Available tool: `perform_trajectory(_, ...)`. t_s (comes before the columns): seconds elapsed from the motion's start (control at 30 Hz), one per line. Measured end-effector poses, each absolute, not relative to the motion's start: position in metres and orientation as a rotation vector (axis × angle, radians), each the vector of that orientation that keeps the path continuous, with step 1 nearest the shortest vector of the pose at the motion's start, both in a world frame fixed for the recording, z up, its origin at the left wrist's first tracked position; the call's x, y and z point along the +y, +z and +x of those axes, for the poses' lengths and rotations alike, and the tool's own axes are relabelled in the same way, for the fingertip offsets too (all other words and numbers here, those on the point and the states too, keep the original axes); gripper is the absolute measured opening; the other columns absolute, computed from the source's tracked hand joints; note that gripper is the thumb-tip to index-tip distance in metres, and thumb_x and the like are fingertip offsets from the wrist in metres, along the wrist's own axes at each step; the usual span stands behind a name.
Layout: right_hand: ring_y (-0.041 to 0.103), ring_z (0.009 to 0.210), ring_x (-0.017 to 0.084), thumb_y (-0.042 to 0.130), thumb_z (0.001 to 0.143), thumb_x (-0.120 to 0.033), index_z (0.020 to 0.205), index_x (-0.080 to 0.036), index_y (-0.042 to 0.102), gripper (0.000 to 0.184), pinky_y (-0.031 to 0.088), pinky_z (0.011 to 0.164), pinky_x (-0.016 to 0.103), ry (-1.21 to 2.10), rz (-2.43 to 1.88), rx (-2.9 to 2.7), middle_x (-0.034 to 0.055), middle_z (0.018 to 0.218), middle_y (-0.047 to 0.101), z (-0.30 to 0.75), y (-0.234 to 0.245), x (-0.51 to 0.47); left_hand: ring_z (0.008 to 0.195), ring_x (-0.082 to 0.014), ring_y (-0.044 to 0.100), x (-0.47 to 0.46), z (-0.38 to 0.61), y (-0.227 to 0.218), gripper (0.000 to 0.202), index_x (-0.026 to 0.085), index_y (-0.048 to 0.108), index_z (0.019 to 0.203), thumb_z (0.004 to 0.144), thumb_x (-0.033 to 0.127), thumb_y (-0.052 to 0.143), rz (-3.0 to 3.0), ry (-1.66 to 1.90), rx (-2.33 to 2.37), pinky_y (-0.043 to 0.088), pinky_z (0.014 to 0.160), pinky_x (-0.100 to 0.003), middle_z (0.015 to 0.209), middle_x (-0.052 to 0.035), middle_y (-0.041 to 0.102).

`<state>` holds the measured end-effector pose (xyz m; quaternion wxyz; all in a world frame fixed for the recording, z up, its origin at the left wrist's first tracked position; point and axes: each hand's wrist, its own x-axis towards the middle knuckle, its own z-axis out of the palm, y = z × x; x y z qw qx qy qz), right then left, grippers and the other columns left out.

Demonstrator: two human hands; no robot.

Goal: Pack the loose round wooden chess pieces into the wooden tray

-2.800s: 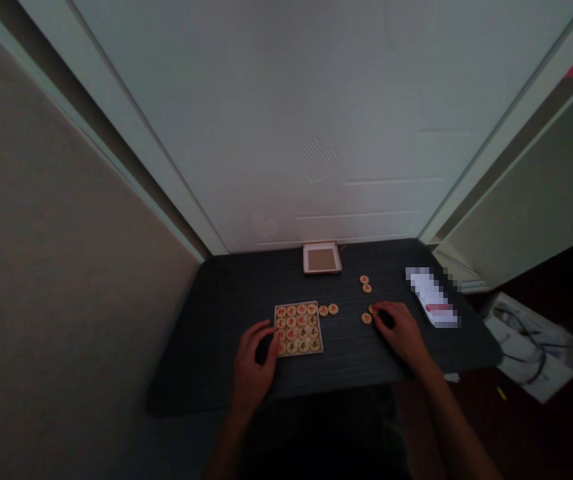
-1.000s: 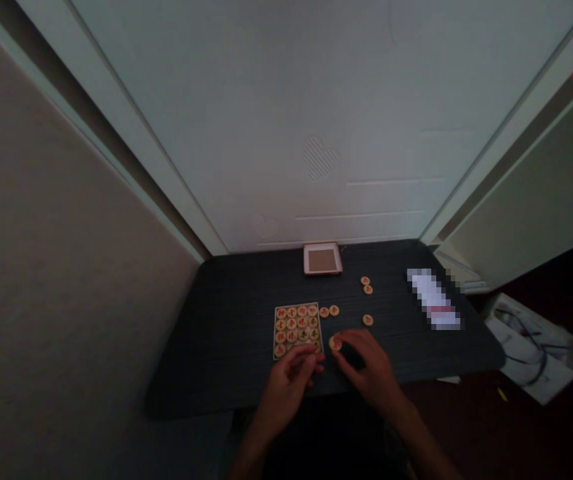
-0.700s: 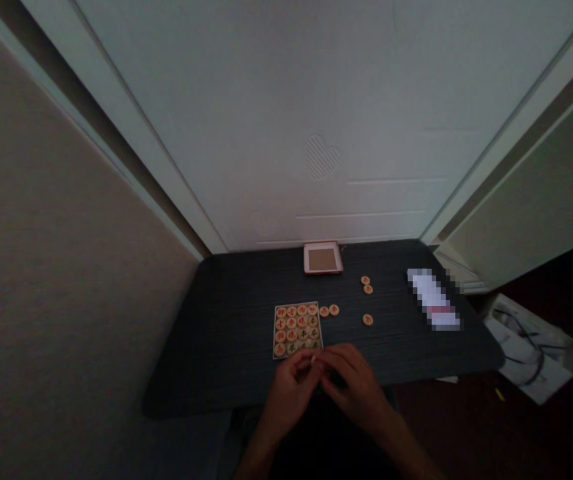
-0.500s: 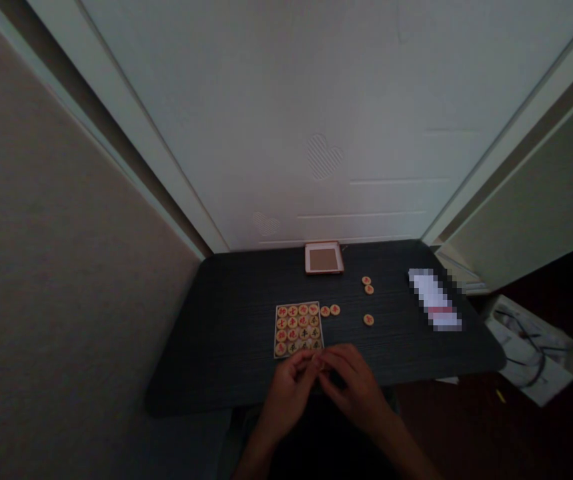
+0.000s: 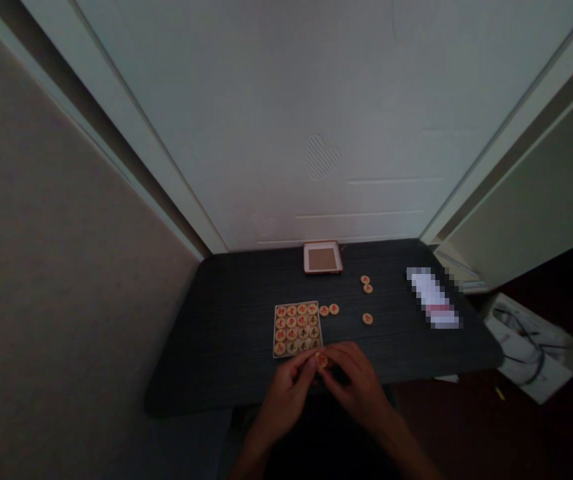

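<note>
Between the fingertips of my left hand (image 5: 289, 387) and my right hand (image 5: 353, 373) is a round Chinese chess piece (image 5: 321, 361), its red-marked face turned up. Both hands are closed on it just in front of a shallow square box (image 5: 274, 333). Rows of chess pieces (image 5: 291, 323) with red or black characters fill the box. Two loose red-marked pieces (image 5: 334, 309) lie at the box's right side. Farther right are a touching pair of pieces (image 5: 367, 285) and a single piece (image 5: 367, 319).
A box lid (image 5: 322, 272) lies inside-up at the back of the dark table (image 5: 236, 280). A blurred white item (image 5: 431, 297) is on the right of the table. The white door panel (image 5: 266, 120) rises behind. On the floor at right stands a white box (image 5: 541, 373) with cables.
The chess piece between my fingers has turned so that its red-marked face now shows. My hands have stayed nearly in place, and the view has shifted slightly.
</note>
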<state>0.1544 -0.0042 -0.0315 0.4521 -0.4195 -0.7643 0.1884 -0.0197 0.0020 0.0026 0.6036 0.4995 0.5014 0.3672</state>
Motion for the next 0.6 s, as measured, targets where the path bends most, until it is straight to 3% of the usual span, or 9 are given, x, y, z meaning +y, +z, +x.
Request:
perform_trajectory(0.2, 0.068, 0.099, 0.024, 0.062, 0.093, -0.016, 0.128, -0.026, 0.059, 0.036, 0.059, 0.086, 0.043, 0.437, -1.033, -1.893, 0.0084, 0.109, 0.072, 0.153, -0.033, -0.005, 0.089, -0.0238, 0.072, 0.002, -0.016, 0.002, 0.036, 0.02, 0.076, 0.114, 0.089, 0.044, 0.066, 1.102, 0.864, 1.148, 0.056, 0.088, -0.035, 0.108, -0.0095, 0.079)
perform_trajectory(0.47, 0.067, 0.102, 0.025, 0.062, 0.091, -0.014, 0.128, -0.027, 0.06, 0.04, 0.059, 0.088, 0.043, 0.432, -1.014, -1.949, 0.0086, 0.112, 0.071, 0.149, -0.032, -0.007, 0.092, -0.0262, 0.075, 0.0, -0.017, 0.001, 0.027, 0.019, 0.075, 0.097, 0.084, 0.042, 0.071, 1.087, 0.898, 1.178, 0.058, 0.082, -0.033, 0.1, -0.009, 0.08)
perform_trajectory(0.6, 0.067, 0.101, 0.024, 0.064, 0.091, -0.015, 0.126, -0.026, 0.061, 0.037, 0.059, 0.087, 0.042, 0.465, -0.993, -1.937, 0.0088, 0.111, 0.07, 0.145, -0.027, -0.002, 0.094, -0.0248, 0.075, 0.001, -0.026, 0.008, 0.027, 0.02, 0.075, 0.103, 0.088, 0.042, 0.067, 1.131, 0.899, 1.196, 0.057, 0.089, -0.034, 0.106, -0.0091, 0.079)
